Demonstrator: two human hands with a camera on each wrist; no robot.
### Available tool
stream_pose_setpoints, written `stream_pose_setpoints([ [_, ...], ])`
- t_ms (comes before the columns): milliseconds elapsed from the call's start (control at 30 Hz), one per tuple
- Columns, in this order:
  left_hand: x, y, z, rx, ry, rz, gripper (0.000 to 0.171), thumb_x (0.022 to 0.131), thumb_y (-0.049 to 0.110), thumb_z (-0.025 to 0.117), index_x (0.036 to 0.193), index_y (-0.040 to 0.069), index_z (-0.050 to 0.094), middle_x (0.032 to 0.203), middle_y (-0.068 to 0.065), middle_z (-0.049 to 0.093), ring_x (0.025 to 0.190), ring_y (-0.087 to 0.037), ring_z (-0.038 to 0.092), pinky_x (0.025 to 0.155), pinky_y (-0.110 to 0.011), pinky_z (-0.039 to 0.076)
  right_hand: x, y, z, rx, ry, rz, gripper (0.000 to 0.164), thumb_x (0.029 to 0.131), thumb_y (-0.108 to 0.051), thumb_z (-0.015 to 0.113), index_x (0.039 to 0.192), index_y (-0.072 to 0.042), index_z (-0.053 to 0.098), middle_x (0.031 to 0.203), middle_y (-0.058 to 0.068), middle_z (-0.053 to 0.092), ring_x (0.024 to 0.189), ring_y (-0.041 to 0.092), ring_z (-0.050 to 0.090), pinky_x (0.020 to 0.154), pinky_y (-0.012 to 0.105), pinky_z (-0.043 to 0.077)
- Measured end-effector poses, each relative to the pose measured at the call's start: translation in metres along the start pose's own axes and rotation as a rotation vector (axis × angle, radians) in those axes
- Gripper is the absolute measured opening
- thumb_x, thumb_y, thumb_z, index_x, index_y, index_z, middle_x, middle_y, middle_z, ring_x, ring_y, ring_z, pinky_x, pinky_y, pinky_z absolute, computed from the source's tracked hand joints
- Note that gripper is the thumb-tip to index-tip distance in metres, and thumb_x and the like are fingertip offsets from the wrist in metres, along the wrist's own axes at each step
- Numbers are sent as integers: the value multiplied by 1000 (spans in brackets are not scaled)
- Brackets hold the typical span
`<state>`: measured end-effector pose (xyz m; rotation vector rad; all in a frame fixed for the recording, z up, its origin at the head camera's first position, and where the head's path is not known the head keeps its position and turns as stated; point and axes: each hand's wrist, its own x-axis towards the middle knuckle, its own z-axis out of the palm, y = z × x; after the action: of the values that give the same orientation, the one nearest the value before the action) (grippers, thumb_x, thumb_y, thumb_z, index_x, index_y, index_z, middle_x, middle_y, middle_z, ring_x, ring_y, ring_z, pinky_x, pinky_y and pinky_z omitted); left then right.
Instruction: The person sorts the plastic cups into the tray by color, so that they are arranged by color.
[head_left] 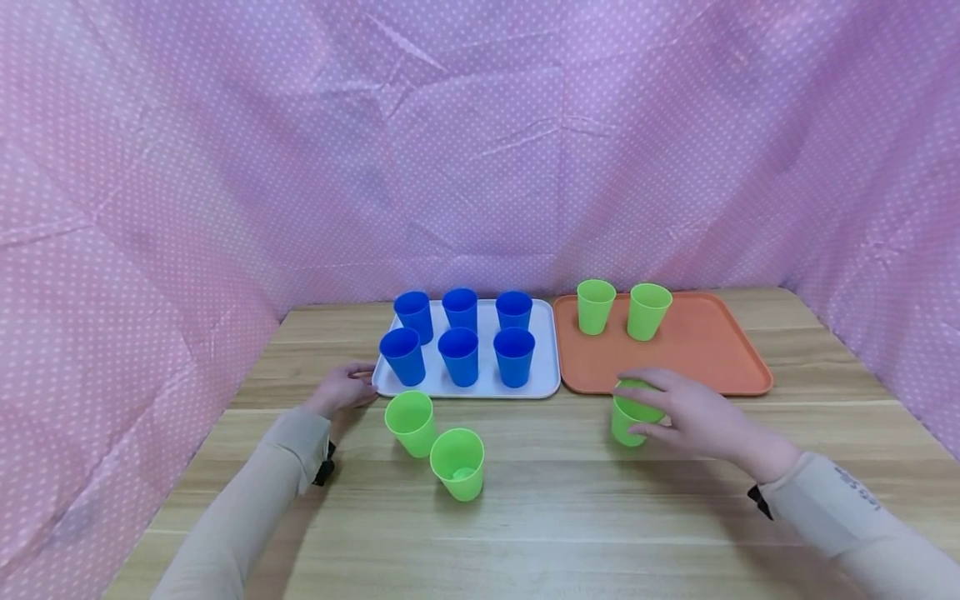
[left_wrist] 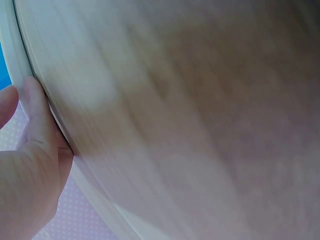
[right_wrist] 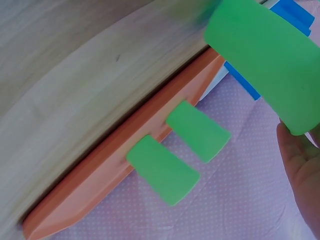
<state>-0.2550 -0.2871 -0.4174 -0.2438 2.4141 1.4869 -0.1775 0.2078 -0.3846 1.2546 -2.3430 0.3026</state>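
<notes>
My left hand (head_left: 347, 389) is at the front left corner of a white tray (head_left: 480, 390), its fingers touching the rim. Upright on that tray stand several blue cups (head_left: 458, 358). My right hand (head_left: 693, 414) holds a green cup (head_left: 626, 423) near its rim, just in front of an orange tray (head_left: 705, 350). In the right wrist view, this green cup (right_wrist: 265, 60) is large beside the fingers; whether its base touches the table cannot be told. Two green cups, a left one (head_left: 595, 308) and a right one (head_left: 647, 313), stand at the back of the orange tray.
Two more green cups, one farther back (head_left: 412, 425) and one nearer (head_left: 458, 467), stand on the wooden table (head_left: 540, 533) before the white tray. The two trays lie side by side. A pink dotted cloth (head_left: 480, 167) hangs behind and at both sides.
</notes>
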Motion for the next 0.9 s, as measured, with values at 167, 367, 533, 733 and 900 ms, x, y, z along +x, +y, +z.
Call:
stream_pose_setpoints([
  [167,1,-3,1,-14,8,-12,53,90,-9,48,141,-9,32,135,-33,44,101,-20,60,86,-29,55,-5,8,-2,-10,19,29,49,71,-21,81,115,-7,66,117,12,60,103,27,58,69,30,56],
  [367,2,-6,1,-14,12,-6,55,89,-8,50,141,-9,33,134,-33,46,100,-20,60,85,-28,55,-11,22,-2,-14,46,67,51,67,-15,83,115,-6,66,117,13,59,105,29,56,66,28,55],
  [533,3,-7,3,3,19,12,55,88,-8,51,140,-9,34,134,-34,46,102,-21,60,85,-28,55,-15,39,-2,-1,86,126,49,68,-14,82,113,-5,66,113,13,61,101,28,57,69,31,53],
  [733,2,-6,4,8,27,18,54,89,-7,51,140,-9,35,133,-33,46,97,-18,60,83,-26,55,-18,55,-6,14,139,220,49,67,-11,82,112,-2,65,109,15,63,101,34,56,83,41,43],
  [900,0,-6,4,21,26,34,54,89,-7,51,140,-10,34,131,-33,48,94,-15,60,82,-26,55,-20,67,-9,-26,154,294,47,69,-11,81,111,-1,64,109,16,61,100,34,55,78,43,44],
])
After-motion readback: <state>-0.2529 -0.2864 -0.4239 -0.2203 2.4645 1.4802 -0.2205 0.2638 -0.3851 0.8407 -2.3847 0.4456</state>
